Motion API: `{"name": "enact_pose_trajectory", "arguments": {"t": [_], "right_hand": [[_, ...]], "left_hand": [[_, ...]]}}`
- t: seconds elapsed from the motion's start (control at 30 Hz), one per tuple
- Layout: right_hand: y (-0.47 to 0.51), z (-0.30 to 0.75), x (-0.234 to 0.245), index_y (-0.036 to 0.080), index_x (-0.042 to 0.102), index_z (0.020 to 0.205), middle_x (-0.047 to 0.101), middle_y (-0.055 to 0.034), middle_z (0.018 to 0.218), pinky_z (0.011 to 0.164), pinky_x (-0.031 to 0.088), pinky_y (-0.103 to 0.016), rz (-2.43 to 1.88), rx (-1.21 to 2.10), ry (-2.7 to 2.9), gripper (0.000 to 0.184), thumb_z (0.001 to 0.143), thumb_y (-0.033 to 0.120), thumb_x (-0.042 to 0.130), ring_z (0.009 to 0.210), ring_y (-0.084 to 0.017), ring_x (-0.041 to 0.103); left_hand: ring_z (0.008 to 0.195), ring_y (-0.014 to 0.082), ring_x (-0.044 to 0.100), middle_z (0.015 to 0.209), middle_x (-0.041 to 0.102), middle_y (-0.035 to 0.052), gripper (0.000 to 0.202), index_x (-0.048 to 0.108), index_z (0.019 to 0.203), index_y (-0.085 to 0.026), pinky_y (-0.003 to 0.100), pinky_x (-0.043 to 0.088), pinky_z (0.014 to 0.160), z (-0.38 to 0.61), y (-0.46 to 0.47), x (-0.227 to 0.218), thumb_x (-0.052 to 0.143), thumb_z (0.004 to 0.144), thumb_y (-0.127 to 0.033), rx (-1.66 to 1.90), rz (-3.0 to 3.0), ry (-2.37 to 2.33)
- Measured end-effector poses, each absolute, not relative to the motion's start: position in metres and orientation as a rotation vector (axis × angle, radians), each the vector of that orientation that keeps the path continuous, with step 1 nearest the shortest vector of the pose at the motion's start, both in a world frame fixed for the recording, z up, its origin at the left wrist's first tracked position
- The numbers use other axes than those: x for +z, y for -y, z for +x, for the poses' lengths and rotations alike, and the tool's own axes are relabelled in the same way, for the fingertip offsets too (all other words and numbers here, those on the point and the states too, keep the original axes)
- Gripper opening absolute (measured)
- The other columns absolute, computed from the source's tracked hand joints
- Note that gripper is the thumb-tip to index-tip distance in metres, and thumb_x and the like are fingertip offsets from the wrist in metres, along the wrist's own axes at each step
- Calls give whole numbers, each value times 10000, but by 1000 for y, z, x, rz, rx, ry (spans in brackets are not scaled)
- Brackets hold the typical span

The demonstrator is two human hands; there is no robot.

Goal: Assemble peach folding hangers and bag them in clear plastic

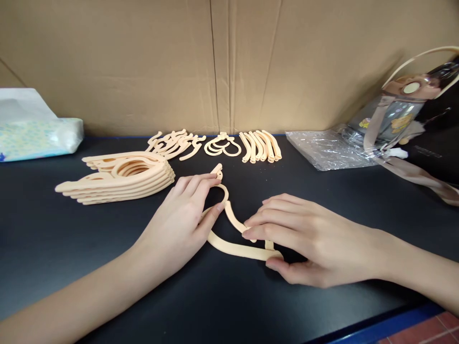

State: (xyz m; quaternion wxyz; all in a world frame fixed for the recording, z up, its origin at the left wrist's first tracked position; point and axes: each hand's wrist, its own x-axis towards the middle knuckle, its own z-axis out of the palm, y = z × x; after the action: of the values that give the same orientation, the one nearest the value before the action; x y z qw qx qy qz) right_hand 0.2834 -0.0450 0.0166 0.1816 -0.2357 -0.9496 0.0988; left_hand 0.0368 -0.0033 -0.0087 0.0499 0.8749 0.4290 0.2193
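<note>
A cream plastic hanger piece [229, 246] lies on the black table [71, 248] between both hands. My left hand [179, 222] pinches its hook end between thumb and fingers. My right hand [308, 239] grips the arm end, fingers on top and thumb below. A stack of assembled cream hangers [118, 179] rests just left of my left hand. Behind the hands lie loose parts: curved hook pieces [177, 143], ring-shaped pieces [222, 145] and a row of arm pieces [260, 145].
A brown cardboard wall [215, 62] closes off the back of the table. A tissue pack [34, 136] sits at the far left. At the right are a crumpled clear plastic bag [319, 148] and a transparent bottle with straps [398, 117]. The table's blue front edge [394, 325] runs at the lower right.
</note>
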Motion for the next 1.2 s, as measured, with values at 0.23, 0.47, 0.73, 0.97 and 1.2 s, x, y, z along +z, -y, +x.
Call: {"name": "enact_pose_trajectory", "arguments": {"t": [0.23,0.47,0.73,0.97,1.2], "right_hand": [[44,283,17,106,637,1173,706,-89,1125,1004,458,-365,-643,206,2765,340,872,19,505,1073,-209,593],[32,292,14,129,610,1222,703,-88,1122,962,492,-395,-820,15,2730,388,933,-17,397,1064,-220,607],[21,299,9,151,616,1189,688,-88,1137,862,538,-373,-1132,-60,2508,265,936,112,549,1025,-228,646],[19,297,8,177,653,1089,740,-40,919,826,502,-370,-1181,10,2444,174,975,152,524,859,-206,681],[21,294,14,201,645,1138,742,-31,1015,914,493,-339,-1002,362,2461,210,1007,183,482,939,-162,668]], "left_hand": [[1250,267,500,1370,595,100,404,595,1264,-136,471,426,1044,36,3,-5,303,1034,-294,638,2680,-1272],[1176,254,551,1316,634,88,400,604,1271,-134,433,458,977,34,5,-7,316,995,-164,668,2766,-1154],[1033,212,588,1188,685,35,330,606,1223,-190,383,477,893,38,8,-7,405,979,-95,645,2828,-978],[1054,222,594,1208,677,66,327,532,1303,-205,371,476,852,41,12,-5,419,1005,-132,609,2915,-801],[1344,281,471,1444,538,106,579,385,1460,-235,429,408,1088,39,15,-7,602,954,-417,620,2814,-813]]}}
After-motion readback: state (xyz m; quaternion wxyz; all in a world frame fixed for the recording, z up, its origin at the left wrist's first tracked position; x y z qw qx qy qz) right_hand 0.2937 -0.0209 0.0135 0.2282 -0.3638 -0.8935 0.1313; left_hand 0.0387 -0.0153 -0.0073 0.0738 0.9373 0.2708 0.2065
